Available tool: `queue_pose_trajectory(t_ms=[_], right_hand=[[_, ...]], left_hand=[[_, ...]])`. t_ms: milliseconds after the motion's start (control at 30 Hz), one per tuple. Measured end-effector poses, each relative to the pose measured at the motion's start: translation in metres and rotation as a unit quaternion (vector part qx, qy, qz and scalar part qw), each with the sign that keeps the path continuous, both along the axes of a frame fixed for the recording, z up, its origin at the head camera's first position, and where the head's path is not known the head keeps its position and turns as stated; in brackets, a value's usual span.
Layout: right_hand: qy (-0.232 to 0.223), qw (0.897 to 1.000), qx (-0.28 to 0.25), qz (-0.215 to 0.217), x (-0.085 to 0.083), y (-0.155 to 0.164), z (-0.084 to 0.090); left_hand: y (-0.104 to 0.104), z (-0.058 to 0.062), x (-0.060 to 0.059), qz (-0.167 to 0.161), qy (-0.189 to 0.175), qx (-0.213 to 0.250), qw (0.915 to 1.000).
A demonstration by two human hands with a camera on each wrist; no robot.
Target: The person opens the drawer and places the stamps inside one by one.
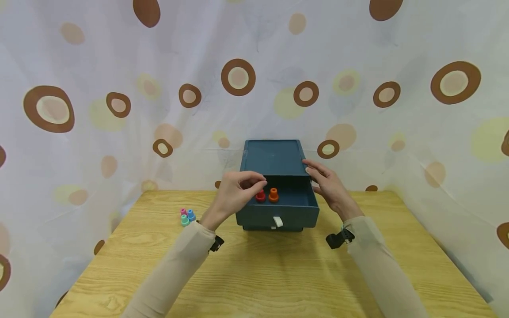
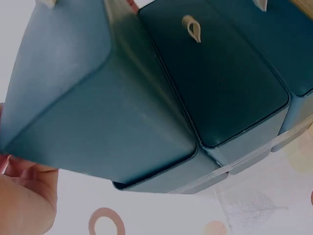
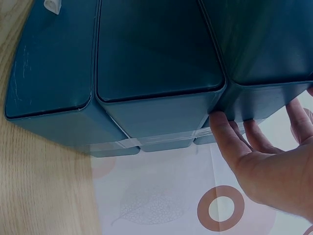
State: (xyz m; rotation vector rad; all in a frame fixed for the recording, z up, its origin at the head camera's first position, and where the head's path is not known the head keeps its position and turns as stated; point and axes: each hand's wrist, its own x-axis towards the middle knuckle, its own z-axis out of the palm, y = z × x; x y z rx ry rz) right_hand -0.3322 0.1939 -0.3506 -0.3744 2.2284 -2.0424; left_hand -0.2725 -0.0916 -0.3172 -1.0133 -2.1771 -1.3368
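A dark blue small drawer cabinet [image 1: 272, 157] stands on the table with its top drawer [image 1: 258, 216] pulled out. Inside that drawer stand a red cone-shaped peg [image 1: 260, 197] and an orange one [image 1: 273, 195]. My left hand [image 1: 236, 192] is over the drawer's left side, fingers bent and thumb near the fingertips, just above the red peg. Whether something small sits between those fingertips is hidden. Against the cabinet's right side rests my right hand [image 1: 330, 187]; its spread fingers [image 3: 227, 137] touch the side wall in the right wrist view.
Left of the cabinet, a pink peg [image 1: 183, 211], a blue peg [image 1: 191, 215] and a mint green peg [image 1: 184, 220] stand close together on the wooden table [image 1: 254, 274]. A patterned curtain [image 1: 254, 115] hangs behind the table. White pull tabs [image 1: 278, 221] stick out from the drawer fronts.
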Motion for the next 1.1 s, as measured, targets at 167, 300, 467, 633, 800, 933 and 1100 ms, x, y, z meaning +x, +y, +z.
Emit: queue_pose_trajectory(t_ms=[167,300,467,633,800,933,1100], right_hand=[[-0.006,1.0,-0.003,-0.002,0.0,0.001,-0.003],[-0.004,1.0,-0.004,-0.003,0.0,0.001,-0.004],[0.001,1.0,-0.005,-0.001,-0.001,0.001,-0.002],[0.001,1.0,-0.004,0.0,-0.001,0.001,-0.001],[0.003,1.0,-0.003,0.002,-0.001,0.001,-0.001],[0.002,1.0,-0.007,0.001,-0.001,0.001,-0.001],[0.003,1.0,-0.008,0.001,0.0,0.001,-0.001]], left_hand=[[0.003,-0.005,0.011,0.023,0.093,-0.023,0.9952],[0.006,-0.008,0.019,0.068,0.173,-0.056,0.981],[0.007,-0.014,0.023,0.097,0.254,-0.085,0.9587],[0.008,-0.02,0.026,0.129,0.327,-0.105,0.9302],[0.01,-0.024,0.031,0.135,0.349,-0.109,0.9208],[0.013,-0.029,0.036,0.12,0.336,-0.12,0.9263],[0.017,-0.035,0.042,0.103,0.307,-0.132,0.9368]])
